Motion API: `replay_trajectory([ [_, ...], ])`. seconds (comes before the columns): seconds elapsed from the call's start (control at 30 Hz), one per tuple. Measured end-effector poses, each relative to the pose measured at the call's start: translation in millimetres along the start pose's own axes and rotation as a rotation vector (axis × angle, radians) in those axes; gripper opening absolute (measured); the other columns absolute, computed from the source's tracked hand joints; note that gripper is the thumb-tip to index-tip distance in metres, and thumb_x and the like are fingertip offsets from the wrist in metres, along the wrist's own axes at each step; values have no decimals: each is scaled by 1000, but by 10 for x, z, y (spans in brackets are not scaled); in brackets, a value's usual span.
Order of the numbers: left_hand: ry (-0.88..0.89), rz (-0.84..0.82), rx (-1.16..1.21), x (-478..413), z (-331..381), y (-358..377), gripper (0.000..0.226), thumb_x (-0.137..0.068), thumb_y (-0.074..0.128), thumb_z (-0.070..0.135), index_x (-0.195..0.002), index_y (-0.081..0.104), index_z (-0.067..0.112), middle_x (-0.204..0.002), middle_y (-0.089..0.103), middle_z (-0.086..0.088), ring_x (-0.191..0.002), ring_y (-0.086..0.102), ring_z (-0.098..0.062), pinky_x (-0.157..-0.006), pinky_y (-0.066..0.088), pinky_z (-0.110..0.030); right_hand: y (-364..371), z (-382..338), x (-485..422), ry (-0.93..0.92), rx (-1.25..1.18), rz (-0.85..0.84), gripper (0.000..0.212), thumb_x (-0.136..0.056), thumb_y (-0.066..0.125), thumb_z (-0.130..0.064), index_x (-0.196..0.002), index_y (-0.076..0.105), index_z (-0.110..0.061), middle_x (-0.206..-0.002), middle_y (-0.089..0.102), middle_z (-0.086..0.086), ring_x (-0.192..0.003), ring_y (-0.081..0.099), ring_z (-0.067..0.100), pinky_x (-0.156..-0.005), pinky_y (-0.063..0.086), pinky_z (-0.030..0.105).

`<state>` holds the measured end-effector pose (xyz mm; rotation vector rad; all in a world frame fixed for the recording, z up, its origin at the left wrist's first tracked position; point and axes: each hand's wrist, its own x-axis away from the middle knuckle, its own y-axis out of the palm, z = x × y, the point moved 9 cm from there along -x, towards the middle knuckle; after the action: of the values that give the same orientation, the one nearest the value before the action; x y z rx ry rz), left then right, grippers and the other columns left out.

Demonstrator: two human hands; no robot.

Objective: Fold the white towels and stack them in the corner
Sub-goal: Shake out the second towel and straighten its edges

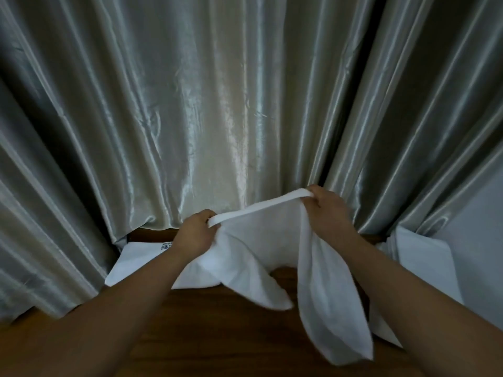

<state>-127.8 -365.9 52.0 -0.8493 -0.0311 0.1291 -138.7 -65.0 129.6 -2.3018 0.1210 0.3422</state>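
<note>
Towel (261, 240), white, pinched at its top hem by my left hand (194, 232) and right hand (329, 210), hanging above the wood table (217, 336). Print on the label (164, 245) of the flat towel (136, 265) under my left wrist is too blurred for me to read. Curtain (217, 104) hangs behind; more white cloth (424, 257) lies right.

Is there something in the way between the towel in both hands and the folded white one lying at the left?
Nothing visible. The held towel hangs close beside the folded towel; only the forearm of the left hand crosses above it.
</note>
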Motion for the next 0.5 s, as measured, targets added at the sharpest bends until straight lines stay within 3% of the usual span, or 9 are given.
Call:
replay_trajectory([
  [0.07, -12, -6, -14, 8, -63, -62, 11, -91, 66, 33, -90, 63, 23, -77, 62, 3, -67, 59, -15, -52, 39, -25, -86, 5, -26, -29, 24, 4, 20, -101, 47, -24, -109, 64, -19, -91, 57, -8, -79, 51, 8, -64, 34, 12],
  [0.2, -37, -80, -42, 42, -233, -57, 22, -86, 72, 35, -68, 62, 27, -64, 60, 6, -61, 60, -16, -52, 39, -26, -185, 38, -14, -74, 41, 18, 16, -98, 51, -23, -102, 65, -20, -91, 62, -6, -84, 56, 12, -70, 38, 21],
  [0.37, -175, -27, 244, 78, -492, -243, 24, -86, 73, 34, -77, 71, 13, -73, 69, -9, -66, 64, -23, -55, 45, -27, -229, 178, 85, -165, 168, 1, 15, -98, 52, -21, -99, 67, -20, -89, 62, -5, -81, 56, 12, -68, 38, 22],
  [0.5, -195, 42, 468, 87, -299, -481, 23, -78, 82, 32, -83, 75, 11, -68, 62, -15, -52, 49, -19, -45, 37, -24, -198, 559, 183, -134, 238, -14, 10, -96, 56, -17, -96, 66, -19, -85, 61, -4, -77, 56, 14, -69, 42, 28],
])
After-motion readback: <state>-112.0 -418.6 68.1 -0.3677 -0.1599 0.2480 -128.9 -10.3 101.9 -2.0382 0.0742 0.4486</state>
